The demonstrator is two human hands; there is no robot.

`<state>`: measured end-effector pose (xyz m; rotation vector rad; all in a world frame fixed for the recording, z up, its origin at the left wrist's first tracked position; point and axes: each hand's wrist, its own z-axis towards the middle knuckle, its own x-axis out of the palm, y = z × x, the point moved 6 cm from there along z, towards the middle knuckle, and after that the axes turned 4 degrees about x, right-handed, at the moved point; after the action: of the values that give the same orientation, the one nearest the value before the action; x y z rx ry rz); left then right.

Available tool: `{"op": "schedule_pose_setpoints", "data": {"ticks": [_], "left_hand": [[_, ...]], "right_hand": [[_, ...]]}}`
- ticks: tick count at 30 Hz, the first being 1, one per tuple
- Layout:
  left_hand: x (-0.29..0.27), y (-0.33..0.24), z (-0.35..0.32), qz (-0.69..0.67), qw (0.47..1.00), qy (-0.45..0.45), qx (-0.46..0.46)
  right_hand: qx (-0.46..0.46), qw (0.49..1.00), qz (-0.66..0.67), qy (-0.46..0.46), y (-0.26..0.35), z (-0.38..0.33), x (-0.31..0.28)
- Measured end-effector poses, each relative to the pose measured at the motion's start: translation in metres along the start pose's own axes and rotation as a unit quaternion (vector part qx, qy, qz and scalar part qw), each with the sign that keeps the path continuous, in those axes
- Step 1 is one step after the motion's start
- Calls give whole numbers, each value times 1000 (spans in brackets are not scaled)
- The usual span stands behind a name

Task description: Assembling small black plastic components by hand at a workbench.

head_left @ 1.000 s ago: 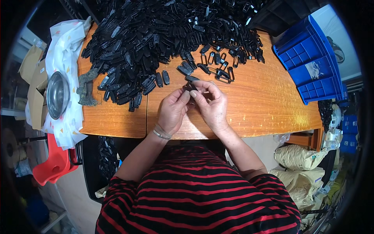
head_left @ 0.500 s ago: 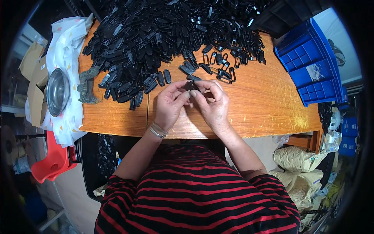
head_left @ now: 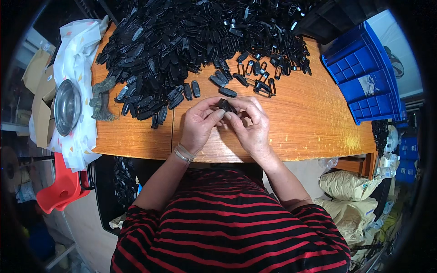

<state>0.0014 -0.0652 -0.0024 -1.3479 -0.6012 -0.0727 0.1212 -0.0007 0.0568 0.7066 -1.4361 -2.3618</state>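
Both hands meet above the near part of the wooden table [head_left: 300, 132]. My left hand [head_left: 199, 123] and my right hand [head_left: 250, 127] pinch one small black plastic part [head_left: 226, 106] between thumbs and fingertips. Its ends are hidden by the fingers, so its full shape does not show. Just beyond the fingertips lies a single black oblong piece [head_left: 227, 92]. Farther off, several black open frames [head_left: 262, 86] and more oblong pieces [head_left: 195, 89] lie loose at the edge of a large heap of black plastic parts [head_left: 173, 45].
A blue plastic crate [head_left: 364, 73] stands tilted at the right. On the left are a metal bowl [head_left: 68, 108] on white patterned sheeting [head_left: 77, 50], a crumpled dark cloth [head_left: 103, 100] and a red chair [head_left: 61, 191]. Paper sacks [head_left: 348, 185] lie below the table's right side.
The black part has turned between my fingertips and shows more of its surface. My hands have shifted slightly toward me, uncovering more of the oblong piece beyond them.
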Motion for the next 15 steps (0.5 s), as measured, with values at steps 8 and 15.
{"op": "schedule_pose_setpoints", "data": {"ticks": [8,15], "left_hand": [[12,-12,-3,80,997,3,22],[13,-9,-9,67,998,-21,-8]], "right_hand": [[-40,997,-67,-17,4,-4,2],[7,990,-120,-79,-3,-12,7]]}}
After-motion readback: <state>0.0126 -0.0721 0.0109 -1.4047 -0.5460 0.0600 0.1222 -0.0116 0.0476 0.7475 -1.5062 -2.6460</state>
